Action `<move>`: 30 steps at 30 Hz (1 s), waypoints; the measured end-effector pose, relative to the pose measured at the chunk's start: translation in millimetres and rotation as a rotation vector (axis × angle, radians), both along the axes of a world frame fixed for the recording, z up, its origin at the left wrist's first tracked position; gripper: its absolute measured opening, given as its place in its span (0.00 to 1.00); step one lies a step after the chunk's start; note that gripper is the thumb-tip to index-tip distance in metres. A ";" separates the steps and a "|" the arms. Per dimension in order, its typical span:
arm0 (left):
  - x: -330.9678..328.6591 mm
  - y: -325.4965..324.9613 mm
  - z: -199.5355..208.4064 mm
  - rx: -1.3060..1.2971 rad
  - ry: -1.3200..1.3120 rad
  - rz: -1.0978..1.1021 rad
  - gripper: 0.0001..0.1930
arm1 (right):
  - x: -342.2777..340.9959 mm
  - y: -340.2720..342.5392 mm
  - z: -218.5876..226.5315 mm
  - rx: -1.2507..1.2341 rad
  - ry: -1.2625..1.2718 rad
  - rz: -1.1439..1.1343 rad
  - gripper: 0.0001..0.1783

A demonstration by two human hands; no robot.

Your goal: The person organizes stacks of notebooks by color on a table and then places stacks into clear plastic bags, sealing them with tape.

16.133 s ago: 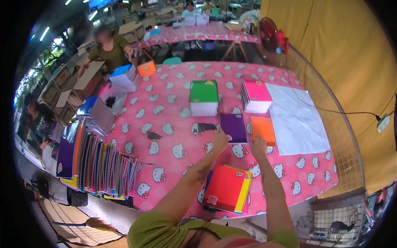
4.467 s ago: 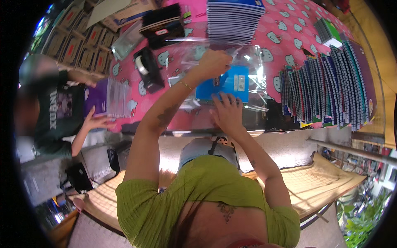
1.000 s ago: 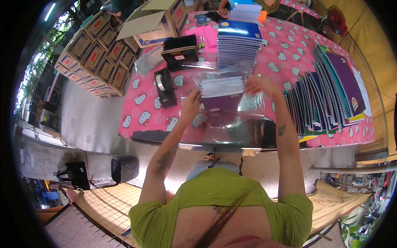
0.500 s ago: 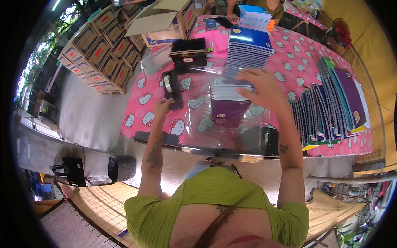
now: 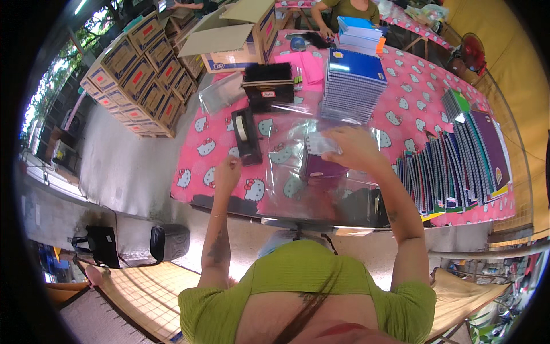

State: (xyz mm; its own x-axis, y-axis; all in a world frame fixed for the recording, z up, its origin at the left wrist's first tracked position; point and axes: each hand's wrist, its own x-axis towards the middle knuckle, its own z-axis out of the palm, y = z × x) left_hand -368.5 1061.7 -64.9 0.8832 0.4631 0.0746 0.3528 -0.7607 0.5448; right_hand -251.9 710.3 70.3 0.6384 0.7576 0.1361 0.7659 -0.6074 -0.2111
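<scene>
While the left hand (image 5: 227,173) is pinching its fingertips beside one black tape dispenser (image 5: 246,137), any hold unclear, one purple-covered spiral-notebook bundle (image 5: 324,170) is sitting right of the dispenser, purple side nearest, long axis hidden. The right hand (image 5: 355,147), fingers parted, is covering its top. Beyond, rightward of the dispenser, one blue-covered notebook stack (image 5: 353,89) is standing.

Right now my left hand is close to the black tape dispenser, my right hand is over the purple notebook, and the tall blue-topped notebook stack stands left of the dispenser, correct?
Not quite: the head view shows the tall blue-topped notebook stack right of the black tape dispenser. Your left hand is close to the dispenser, and your right hand is over the purple notebook.
</scene>
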 end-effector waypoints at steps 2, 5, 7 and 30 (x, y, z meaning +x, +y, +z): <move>10.2 -17.2 26.6 -0.621 -0.512 -0.316 0.07 | -2.1 16.5 32.1 0.131 0.211 0.006 0.28; 41.5 -42.9 77.4 -0.699 -0.478 -0.616 0.07 | -11.0 28.3 61.1 0.223 0.115 0.006 0.24; 58.6 -60.8 95.4 -0.781 -0.461 -0.675 0.10 | -13.9 32.5 64.1 0.189 -0.011 0.010 0.24; 130.7 -106.3 104.6 -0.503 -0.480 -0.967 0.07 | 2.4 -67.5 -34.2 0.778 0.167 -0.283 0.36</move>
State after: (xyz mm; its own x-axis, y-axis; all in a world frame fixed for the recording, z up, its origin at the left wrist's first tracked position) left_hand -237.8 955.4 39.7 0.8133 -0.3080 0.4936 -0.5712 -0.2616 0.7780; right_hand -249.5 642.8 36.1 0.8478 0.2956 0.4402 0.5286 -0.4062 -0.7454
